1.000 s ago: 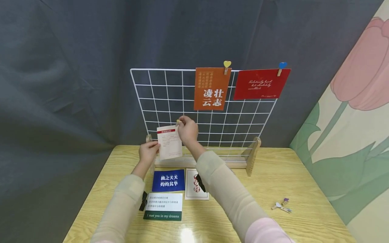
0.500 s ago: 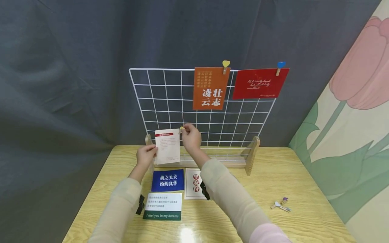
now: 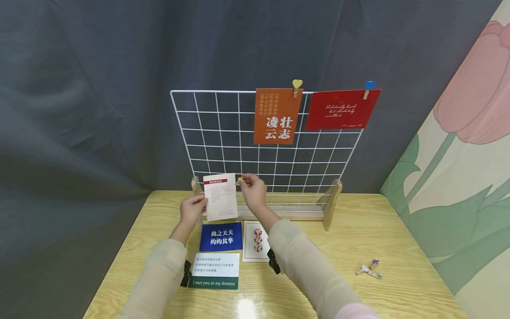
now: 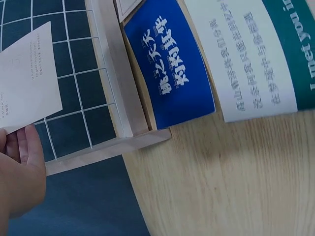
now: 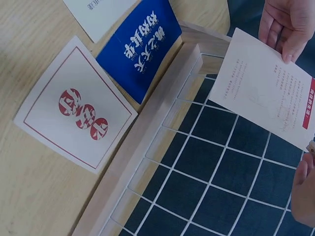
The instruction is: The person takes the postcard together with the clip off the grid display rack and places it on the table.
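My left hand (image 3: 192, 210) pinches the left edge of a white card (image 3: 221, 199) with a red band along its top. The card stands upright in front of the lower left part of a white wire grid (image 3: 249, 154). At the card's upper right corner, my right hand (image 3: 254, 192) pinches a small wooden clothespin (image 3: 239, 180) with a yellow heart on it. In the right wrist view, the clothespin's tip (image 5: 311, 146) is right at the card's corner. The left wrist view shows the fingers (image 4: 33, 145) at the card's edge (image 4: 37, 78), with the thumb largely hidden.
An orange card (image 3: 276, 116) and a red card (image 3: 341, 110) hang clipped along the grid's top. Below it lie a blue card (image 3: 221, 236), a white-and-green card (image 3: 215, 270) and a white card with red circles (image 3: 251, 248). Loose clothespins (image 3: 369, 271) lie at right.
Both the card and the right hand with the clothespin have moved down along the grid. The card has straightened from a slight tilt. The left hand keeps its pinch.
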A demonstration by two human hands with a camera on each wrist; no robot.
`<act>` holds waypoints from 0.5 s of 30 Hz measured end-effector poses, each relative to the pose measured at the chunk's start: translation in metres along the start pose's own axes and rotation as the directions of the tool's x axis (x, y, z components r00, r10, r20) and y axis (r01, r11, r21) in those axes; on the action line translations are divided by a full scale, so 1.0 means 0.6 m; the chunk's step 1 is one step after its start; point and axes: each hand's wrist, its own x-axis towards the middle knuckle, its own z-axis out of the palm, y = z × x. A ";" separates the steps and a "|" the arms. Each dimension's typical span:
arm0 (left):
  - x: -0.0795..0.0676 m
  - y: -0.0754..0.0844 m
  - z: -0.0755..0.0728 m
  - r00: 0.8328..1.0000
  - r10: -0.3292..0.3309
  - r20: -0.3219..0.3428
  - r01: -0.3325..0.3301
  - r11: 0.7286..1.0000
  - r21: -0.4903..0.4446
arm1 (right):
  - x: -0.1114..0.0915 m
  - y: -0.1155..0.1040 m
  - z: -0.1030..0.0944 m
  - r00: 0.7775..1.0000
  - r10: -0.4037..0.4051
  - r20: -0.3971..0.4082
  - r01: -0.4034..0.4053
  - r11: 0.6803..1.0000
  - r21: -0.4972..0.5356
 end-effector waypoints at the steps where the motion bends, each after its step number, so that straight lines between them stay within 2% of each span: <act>1: -0.001 -0.001 0.000 1.000 -0.005 0.002 0.005 1.000 -0.001 | -0.002 0.001 0.000 1.000 0.003 0.000 -0.003 1.000 0.016; 6: -0.001 -0.011 0.000 0.999 -0.048 0.018 0.048 0.999 -0.004 | -0.010 0.008 -0.005 0.999 0.036 -0.011 -0.035 0.998 0.050; 15: -0.010 -0.030 -0.008 0.999 -0.045 0.014 0.046 0.998 -0.037 | -0.027 0.033 -0.018 0.997 0.069 -0.023 -0.065 0.990 0.128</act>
